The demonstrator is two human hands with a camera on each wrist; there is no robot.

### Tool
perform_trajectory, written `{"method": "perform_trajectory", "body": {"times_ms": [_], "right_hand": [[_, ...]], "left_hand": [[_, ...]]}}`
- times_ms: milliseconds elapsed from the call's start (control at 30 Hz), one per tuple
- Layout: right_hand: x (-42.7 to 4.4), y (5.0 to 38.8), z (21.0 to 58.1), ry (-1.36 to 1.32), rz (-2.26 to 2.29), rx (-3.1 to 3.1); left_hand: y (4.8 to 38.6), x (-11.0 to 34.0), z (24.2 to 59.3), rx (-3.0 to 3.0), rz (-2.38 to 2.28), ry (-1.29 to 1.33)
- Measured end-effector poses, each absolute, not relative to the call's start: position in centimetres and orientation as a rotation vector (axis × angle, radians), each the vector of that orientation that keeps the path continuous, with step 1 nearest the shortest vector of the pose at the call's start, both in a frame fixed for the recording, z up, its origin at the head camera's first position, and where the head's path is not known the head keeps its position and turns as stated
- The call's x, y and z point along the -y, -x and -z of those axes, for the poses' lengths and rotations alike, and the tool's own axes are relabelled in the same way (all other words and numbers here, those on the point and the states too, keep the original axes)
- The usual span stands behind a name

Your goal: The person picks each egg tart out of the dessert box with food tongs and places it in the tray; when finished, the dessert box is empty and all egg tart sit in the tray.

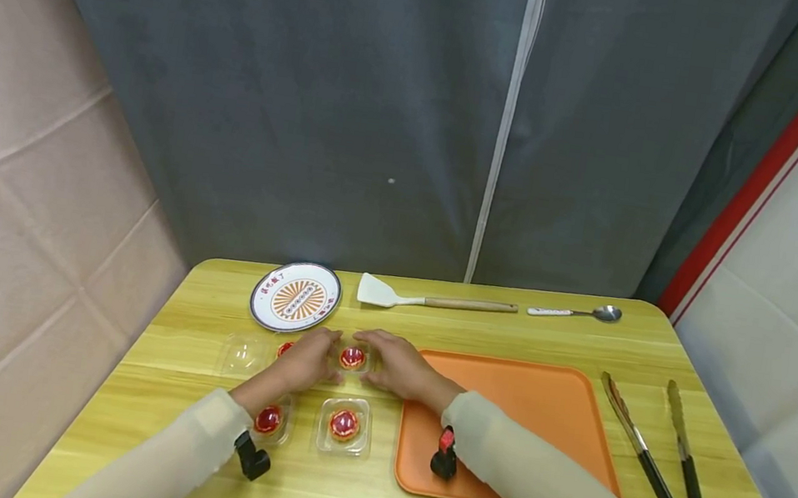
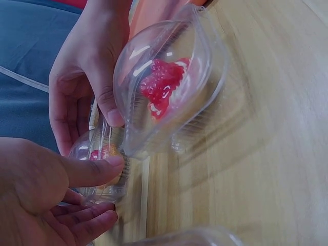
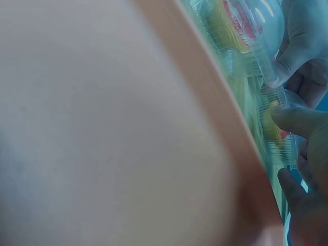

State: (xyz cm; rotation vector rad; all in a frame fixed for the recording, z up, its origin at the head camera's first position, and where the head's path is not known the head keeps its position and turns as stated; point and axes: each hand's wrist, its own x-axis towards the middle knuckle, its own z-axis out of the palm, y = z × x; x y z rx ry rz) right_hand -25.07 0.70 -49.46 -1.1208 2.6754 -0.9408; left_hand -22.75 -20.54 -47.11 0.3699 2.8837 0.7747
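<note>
A clear lidded container with a red-topped tart is held between two hands. My left hand grips its left side and my right hand its right side. In the left wrist view the left hand has its thumb on the near side of the container, while the right hand touches its other side. The right wrist view shows the right hand with its thumb against the clear plastic, and the left hand beyond. Another packed tart stands nearer the table's front.
Around the left arm are a packed tart, a partly hidden tart and a clear container. Behind lie a plate, spatula and spoon. The right forearm crosses an orange tray; tongs lie beyond.
</note>
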Motion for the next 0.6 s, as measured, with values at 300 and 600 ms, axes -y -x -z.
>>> {"method": "perform_trajectory", "body": {"times_ms": [300, 600], "right_hand": [[-0.67, 25.23, 50.21, 1.136, 1.056, -2.637], [-0.79, 25.09, 49.89, 1.126, 1.07, -2.624]], "left_hand": [[22.66, 20.59, 47.34, -2.859, -0.889, -0.34], [21.83, 19.93, 47.26, -2.855, -0.984, -0.3]]}}
